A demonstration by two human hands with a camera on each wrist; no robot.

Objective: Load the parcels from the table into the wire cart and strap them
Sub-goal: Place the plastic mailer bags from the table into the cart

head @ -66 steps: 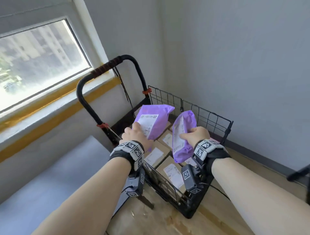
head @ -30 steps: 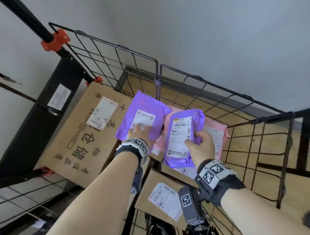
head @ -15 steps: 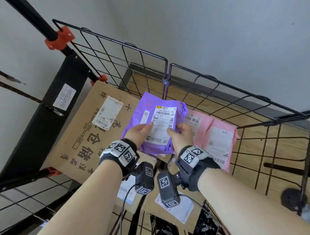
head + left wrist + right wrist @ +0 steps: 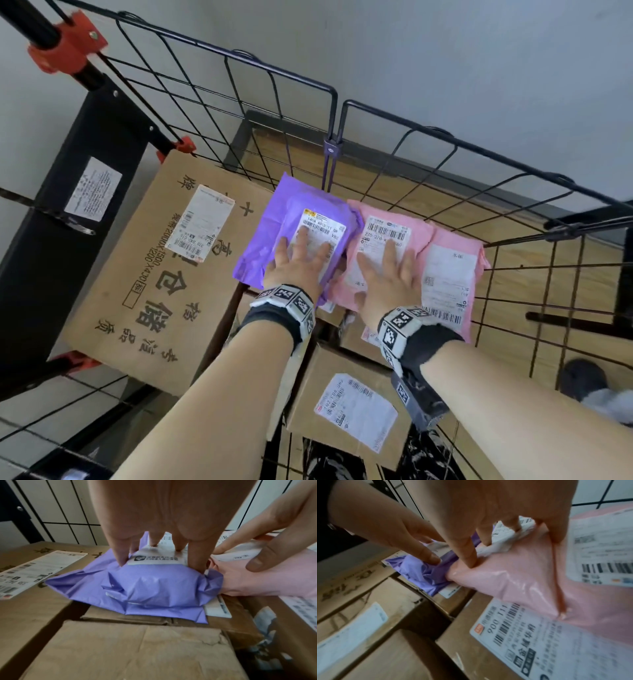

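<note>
Head view steeply down into the wire cart [image 4: 404, 118]; 2 wrist views close, low, sharing its parcels.

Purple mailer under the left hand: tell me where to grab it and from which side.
Probably take the purple mailer by its loose crumpled near edge, coming from the person's side. That edge overhangs the gap between the cardboard boxes, so fingers can get under it. The far side sits close to the wire cart wall, and the pink mailer crowds its right.

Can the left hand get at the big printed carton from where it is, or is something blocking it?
Probably yes. The left hand lies flat on the purple parcel, and the carton sits right beside it with its top bare. Nothing stands between them; the cart wall is behind.
</note>
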